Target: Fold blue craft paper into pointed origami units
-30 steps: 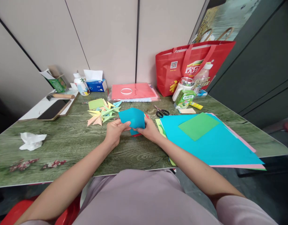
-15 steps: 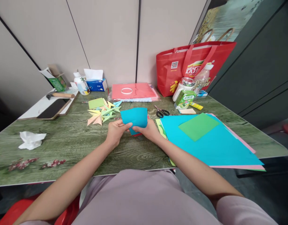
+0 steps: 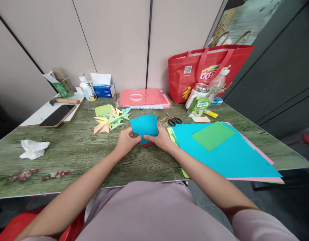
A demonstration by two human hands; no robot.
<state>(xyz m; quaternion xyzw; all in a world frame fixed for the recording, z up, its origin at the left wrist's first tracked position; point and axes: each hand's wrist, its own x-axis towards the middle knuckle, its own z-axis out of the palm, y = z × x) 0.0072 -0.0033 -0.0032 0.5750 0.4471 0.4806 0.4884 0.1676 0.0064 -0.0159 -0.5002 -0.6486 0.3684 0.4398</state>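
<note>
A small piece of blue paper (image 3: 144,124) is raised over the middle of the table, bent in a soft curve. My left hand (image 3: 126,140) pinches its lower left edge, thumb in front. On its right side my right hand (image 3: 161,137) grips it, the thumb pressed on the front and the fingers hidden behind. Below the sheet a bit of blue and a red edge show; I cannot tell how they join it. Several folded paper stars (image 3: 111,119) in pale colours lie to the left. Black-handled scissors (image 3: 173,120) rest just right of the paper.
Large blue sheets (image 3: 219,160) with a green square (image 3: 213,135) on top lie at the right. Behind stand a red bag (image 3: 181,78), a green carton (image 3: 198,106) and a packet of red paper (image 3: 146,97). At left are a phone (image 3: 57,116) and crumpled tissue (image 3: 33,149).
The blue paper's top edge has curled a little more. My left hand has shifted slightly right, its fingers more bent. My right hand stays nearly in place.
</note>
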